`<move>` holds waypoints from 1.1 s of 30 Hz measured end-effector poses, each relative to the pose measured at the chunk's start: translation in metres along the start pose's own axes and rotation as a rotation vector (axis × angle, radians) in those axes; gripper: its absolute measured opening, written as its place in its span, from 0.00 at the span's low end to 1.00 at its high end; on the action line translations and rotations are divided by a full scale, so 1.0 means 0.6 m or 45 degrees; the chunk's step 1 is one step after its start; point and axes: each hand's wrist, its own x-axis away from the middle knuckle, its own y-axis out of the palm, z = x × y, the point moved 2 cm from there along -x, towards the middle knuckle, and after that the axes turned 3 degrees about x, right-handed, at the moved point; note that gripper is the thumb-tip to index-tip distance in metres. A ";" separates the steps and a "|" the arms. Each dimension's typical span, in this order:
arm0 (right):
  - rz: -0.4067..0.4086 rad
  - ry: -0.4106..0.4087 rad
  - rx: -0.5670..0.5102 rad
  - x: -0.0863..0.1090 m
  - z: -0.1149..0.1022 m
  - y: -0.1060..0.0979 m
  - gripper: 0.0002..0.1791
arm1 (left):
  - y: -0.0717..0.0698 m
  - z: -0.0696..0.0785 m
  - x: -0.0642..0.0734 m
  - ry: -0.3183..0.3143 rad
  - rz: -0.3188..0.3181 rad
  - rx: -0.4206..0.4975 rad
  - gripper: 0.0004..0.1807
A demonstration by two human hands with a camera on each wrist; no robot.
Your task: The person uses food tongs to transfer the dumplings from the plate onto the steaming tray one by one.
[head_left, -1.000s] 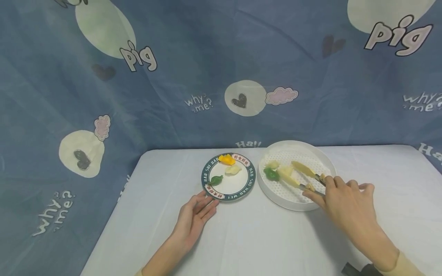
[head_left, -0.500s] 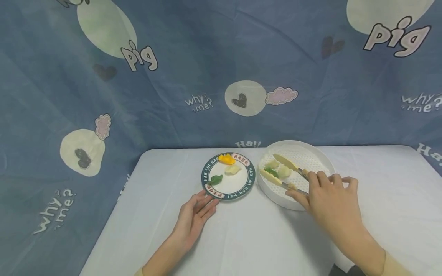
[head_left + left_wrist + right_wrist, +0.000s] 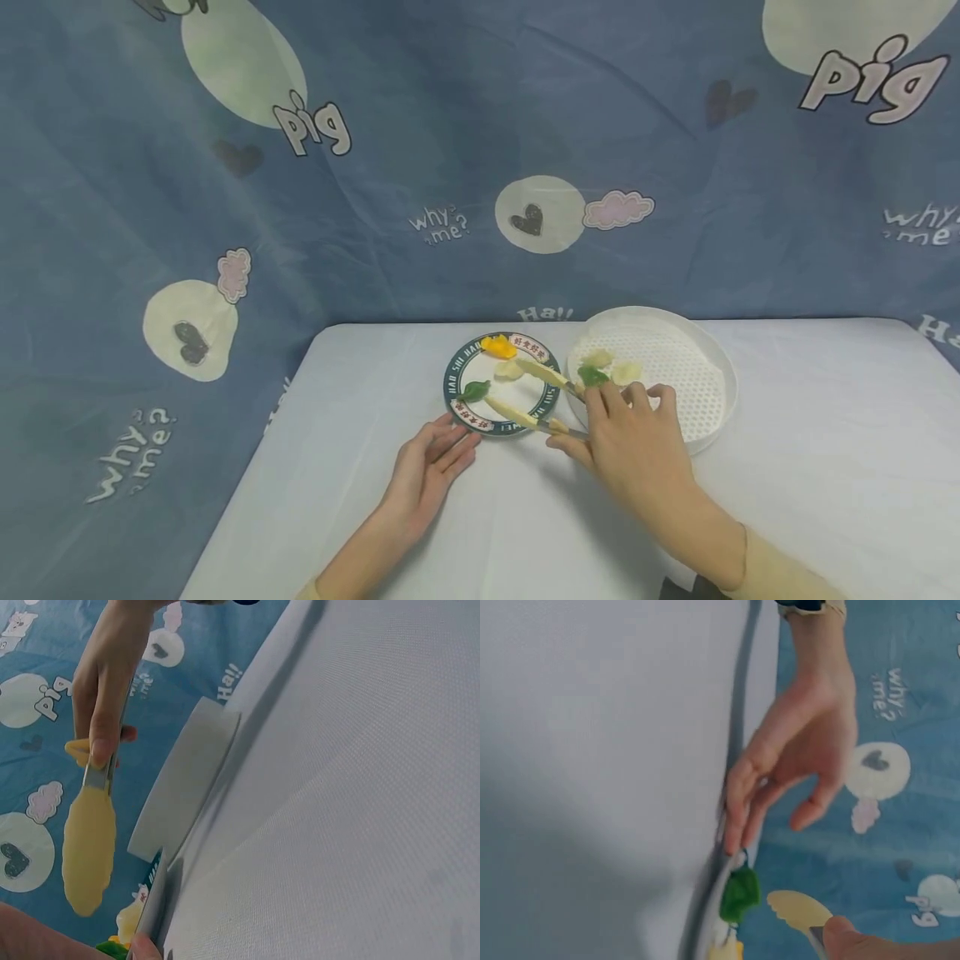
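Note:
In the head view my right hand (image 3: 645, 450) grips a pair of yellow-tipped tongs (image 3: 542, 372), their two arms spread apart over a small green-rimmed plate (image 3: 451, 383). On that plate lie a green dumpling-shaped piece (image 3: 474, 392), a pale yellow one (image 3: 507, 370) and an orange-yellow one (image 3: 498, 346). The upper tip is close to the pale one; contact cannot be told. My left hand (image 3: 426, 475) touches the plate's near rim with extended fingers, the thumb apart in the right wrist view. The left wrist view shows the tongs (image 3: 88, 847) from the side, above the plate.
Right of the plate stands a round white tray (image 3: 716, 417) with a perforated bottom, partly behind my right hand. It holds a green piece (image 3: 592, 376) and two pale ones (image 3: 597, 359). A blue printed cloth (image 3: 420, 275) hangs behind the white table (image 3: 825, 433).
My right hand has carried the spread tongs leftward from over the white tray to over the plate. The left hand stays at the plate's rim. The pieces lie as before.

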 end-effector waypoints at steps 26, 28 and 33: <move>0.007 -0.074 -0.010 -0.046 -0.065 0.056 0.35 | -0.005 -0.003 0.002 0.022 -0.021 -0.019 0.40; -0.015 -0.068 -0.011 -0.049 -0.067 0.060 0.34 | -0.005 -0.003 0.000 0.024 -0.024 -0.025 0.40; -0.067 -0.059 -0.025 -0.052 -0.068 0.067 0.33 | -0.006 -0.002 0.000 0.026 -0.026 -0.040 0.40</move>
